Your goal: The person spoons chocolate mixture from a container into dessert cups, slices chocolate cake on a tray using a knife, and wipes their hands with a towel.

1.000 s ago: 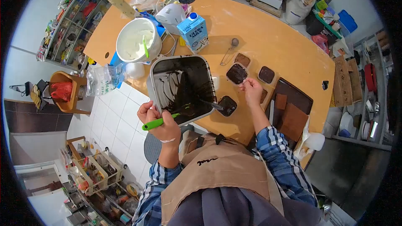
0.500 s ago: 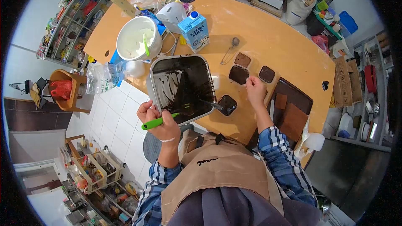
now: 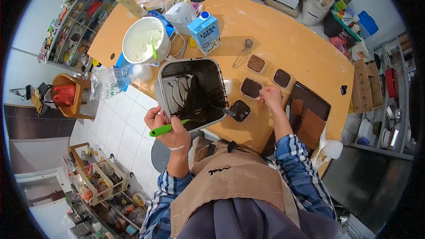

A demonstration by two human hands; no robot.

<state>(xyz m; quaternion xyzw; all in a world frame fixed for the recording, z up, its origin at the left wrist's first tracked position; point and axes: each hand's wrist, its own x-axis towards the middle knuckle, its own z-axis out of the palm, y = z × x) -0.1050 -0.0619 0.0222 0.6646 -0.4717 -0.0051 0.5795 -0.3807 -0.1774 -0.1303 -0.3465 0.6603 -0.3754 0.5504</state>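
Observation:
My left hand (image 3: 168, 128) grips the green-handled spatula (image 3: 161, 130) and the near left edge of a square pan (image 3: 177, 89) smeared with dark chocolate. A spoon (image 3: 224, 110) leans over the pan's right side toward a small chocolate-filled tub (image 3: 240, 111). The fingers of my right hand (image 3: 270, 96) are pinched together at the right edge of another dark-topped tub (image 3: 251, 88). Behind it sits a lighter brown tub (image 3: 256, 63), and a dark one (image 3: 281, 78) is to its right.
A dark tray (image 3: 325, 103) with brown cake pieces (image 3: 309, 128) lies at the right. Toward the back left stand a white bowl of cream (image 3: 144, 44), a milk carton (image 3: 204, 34) and a hand mixer (image 3: 180, 17). A small strainer (image 3: 243, 54) lies behind the tubs.
The dark-topped tub at my right hand has come to rest slightly nearer me, and the lighter tub behind it shows more fully. My right hand has shifted a little; my left hand stays put.

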